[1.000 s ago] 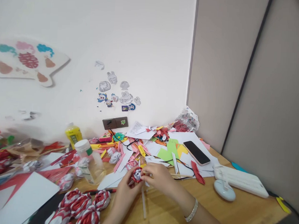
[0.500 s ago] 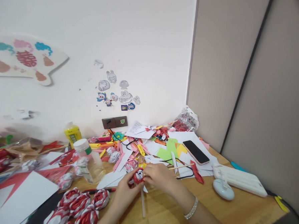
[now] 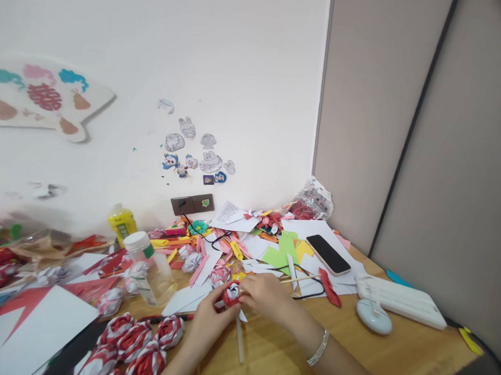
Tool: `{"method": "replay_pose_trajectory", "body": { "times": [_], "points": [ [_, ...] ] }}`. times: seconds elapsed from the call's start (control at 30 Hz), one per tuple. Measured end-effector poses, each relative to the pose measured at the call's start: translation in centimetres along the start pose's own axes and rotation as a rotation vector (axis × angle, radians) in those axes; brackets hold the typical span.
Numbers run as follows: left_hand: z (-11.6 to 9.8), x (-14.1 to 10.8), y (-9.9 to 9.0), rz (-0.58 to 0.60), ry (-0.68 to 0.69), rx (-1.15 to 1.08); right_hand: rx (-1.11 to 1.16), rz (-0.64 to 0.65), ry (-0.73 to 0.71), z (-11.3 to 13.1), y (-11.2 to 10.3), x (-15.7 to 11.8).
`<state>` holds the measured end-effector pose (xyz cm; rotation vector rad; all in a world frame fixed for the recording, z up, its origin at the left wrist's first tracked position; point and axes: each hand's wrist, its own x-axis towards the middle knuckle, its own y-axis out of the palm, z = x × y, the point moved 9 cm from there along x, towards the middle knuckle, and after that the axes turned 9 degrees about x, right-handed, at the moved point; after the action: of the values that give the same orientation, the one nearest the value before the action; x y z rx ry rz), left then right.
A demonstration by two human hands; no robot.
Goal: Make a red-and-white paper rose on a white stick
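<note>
Between my two hands is a red and white paper rose [image 3: 232,292], rolled from twisted paper. My left hand [image 3: 214,313] is closed around its left and lower side. The fingers of my right hand [image 3: 262,293] pinch its right edge, and they partly hide it. Below the rose a pale glue stick [image 3: 239,340] lies on the desk, its upper end near my left fingertips. Several finished red and white paper roses [image 3: 131,341] sit at the lower left. A pink and white paper rose [image 3: 219,274] lies just behind my hands.
Coloured paper strips and scraps cover the back of the wooden desk [image 3: 392,363]. A clear plastic jar [image 3: 161,281] and a yellow bottle [image 3: 122,223] stand left. To the right lie a phone [image 3: 328,254], a mouse [image 3: 373,316] and a white keyboard [image 3: 408,301].
Both hands stay in nearly the same place around the paper rose. A little more of its white inner fold shows; otherwise the view has barely shifted.
</note>
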<state>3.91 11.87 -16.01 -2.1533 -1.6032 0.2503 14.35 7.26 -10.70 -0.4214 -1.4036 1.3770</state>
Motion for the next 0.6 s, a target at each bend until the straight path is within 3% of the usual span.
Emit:
{"method": "replay_pose_trajectory", "body": {
  "times": [0.43, 0.6],
  "points": [
    [0.27, -0.03, 0.27, 0.024, -0.013, 0.005, 0.054, 0.035, 0.002, -0.22, -0.10, 0.13],
    [0.22, 0.22, -0.56, -0.053, -0.004, -0.022, 0.042, -0.018, -0.052, -0.08, -0.15, -0.15]
  ]
}}
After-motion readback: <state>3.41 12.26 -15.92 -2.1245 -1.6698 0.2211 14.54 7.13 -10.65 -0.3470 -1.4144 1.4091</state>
